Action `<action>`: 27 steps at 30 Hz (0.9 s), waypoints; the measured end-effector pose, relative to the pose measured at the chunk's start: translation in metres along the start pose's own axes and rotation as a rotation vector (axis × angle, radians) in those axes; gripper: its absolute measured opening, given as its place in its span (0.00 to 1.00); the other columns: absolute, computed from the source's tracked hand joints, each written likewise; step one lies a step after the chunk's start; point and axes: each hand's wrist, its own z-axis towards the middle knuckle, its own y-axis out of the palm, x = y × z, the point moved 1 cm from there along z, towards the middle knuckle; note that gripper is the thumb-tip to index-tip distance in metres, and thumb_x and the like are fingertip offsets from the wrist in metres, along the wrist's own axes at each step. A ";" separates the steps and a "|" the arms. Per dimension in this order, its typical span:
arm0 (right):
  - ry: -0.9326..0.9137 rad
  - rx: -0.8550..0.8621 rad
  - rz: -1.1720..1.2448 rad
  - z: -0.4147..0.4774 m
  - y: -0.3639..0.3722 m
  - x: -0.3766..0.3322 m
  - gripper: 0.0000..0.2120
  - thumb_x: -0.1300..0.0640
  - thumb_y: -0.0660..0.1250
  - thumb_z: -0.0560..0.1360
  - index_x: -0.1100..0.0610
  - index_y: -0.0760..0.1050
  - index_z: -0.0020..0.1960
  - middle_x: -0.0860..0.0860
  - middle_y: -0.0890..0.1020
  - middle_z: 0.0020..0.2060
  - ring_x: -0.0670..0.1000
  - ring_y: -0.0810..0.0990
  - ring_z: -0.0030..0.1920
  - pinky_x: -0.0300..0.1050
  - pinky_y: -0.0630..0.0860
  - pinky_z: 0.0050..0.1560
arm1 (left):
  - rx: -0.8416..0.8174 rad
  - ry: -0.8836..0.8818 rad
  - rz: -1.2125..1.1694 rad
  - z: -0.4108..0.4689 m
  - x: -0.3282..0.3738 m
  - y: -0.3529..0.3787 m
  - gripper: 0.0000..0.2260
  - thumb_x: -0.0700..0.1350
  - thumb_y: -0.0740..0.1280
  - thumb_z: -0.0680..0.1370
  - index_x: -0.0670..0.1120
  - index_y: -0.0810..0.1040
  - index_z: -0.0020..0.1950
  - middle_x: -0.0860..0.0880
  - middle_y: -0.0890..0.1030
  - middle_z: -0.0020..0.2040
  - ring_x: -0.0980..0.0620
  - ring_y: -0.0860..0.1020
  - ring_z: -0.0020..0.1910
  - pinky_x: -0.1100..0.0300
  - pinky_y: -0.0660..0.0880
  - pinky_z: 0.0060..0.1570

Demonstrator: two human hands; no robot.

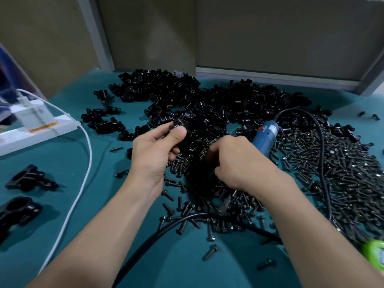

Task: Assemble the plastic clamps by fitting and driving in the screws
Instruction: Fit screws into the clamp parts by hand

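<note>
Left hand: My left hand (153,154) gripped a black plastic clamp (182,122). My thumb pressed on its near face and my fingers (164,129) curled round the back.
Where the clamp was: It was lifted off the bench (99,204), at the near edge of the heap of clamps (197,96), just left of my other hand.
Right hand: My right hand (239,161) lay knuckles up, its fingers curled down into the screws (342,173). The tips were hidden, so I could not tell whether they held one.
Screws: They were dark and spread thickly over the right side of the bench, with strays scattered toward me.
Screwdriver: A blue power screwdriver (267,135) lay among the parts just behind my right hand. Its black cord (323,163) looped over the screws and back across the front.
Left side: Two black clamps (31,179) lay on their own, well apart from the heap. A white cable (83,173) ran beside them from a white box (35,119).
Near right corner: There was a blurred green object (373,251).
Bench: It had a teal covering, with grey panels standing behind it.
</note>
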 end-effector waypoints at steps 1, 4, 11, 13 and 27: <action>0.008 -0.010 -0.008 0.000 -0.001 0.001 0.15 0.67 0.67 0.76 0.53 0.83 0.57 0.53 0.83 0.47 0.55 0.82 0.45 0.51 0.85 0.47 | -0.004 -0.004 0.004 0.000 0.000 0.000 0.12 0.44 0.78 0.71 0.52 0.83 0.53 0.54 0.86 0.38 0.60 0.75 0.29 0.68 0.72 0.29; -0.016 -0.083 -0.061 0.000 0.000 0.004 0.21 0.65 0.67 0.78 0.53 0.75 0.69 0.52 0.81 0.51 0.55 0.80 0.50 0.47 0.80 0.48 | -0.021 -0.005 -0.003 0.000 -0.001 0.001 0.21 0.49 0.78 0.65 0.49 0.83 0.57 0.55 0.86 0.38 0.60 0.75 0.30 0.68 0.72 0.29; -0.074 -0.126 0.026 0.003 0.003 0.006 0.05 0.60 0.72 0.77 0.51 0.82 0.51 0.50 0.83 0.41 0.52 0.82 0.42 0.51 0.83 0.45 | -0.062 -0.015 -0.002 0.004 -0.006 0.001 0.21 0.50 0.78 0.63 0.50 0.85 0.55 0.55 0.86 0.40 0.60 0.75 0.31 0.69 0.73 0.31; -0.081 -0.141 0.063 0.003 0.003 0.008 0.03 0.56 0.75 0.75 0.49 0.84 0.47 0.48 0.84 0.38 0.49 0.82 0.39 0.50 0.84 0.44 | -0.063 -0.015 -0.001 0.005 -0.007 0.001 0.19 0.49 0.78 0.64 0.50 0.85 0.54 0.55 0.86 0.39 0.60 0.75 0.31 0.69 0.72 0.30; -0.045 -0.125 0.049 -0.002 0.006 0.000 0.06 0.53 0.78 0.73 0.53 0.81 0.44 0.51 0.83 0.38 0.55 0.83 0.41 0.52 0.84 0.46 | -0.055 -0.006 0.016 0.006 -0.008 0.001 0.21 0.49 0.78 0.64 0.48 0.85 0.56 0.55 0.86 0.38 0.60 0.75 0.29 0.70 0.71 0.29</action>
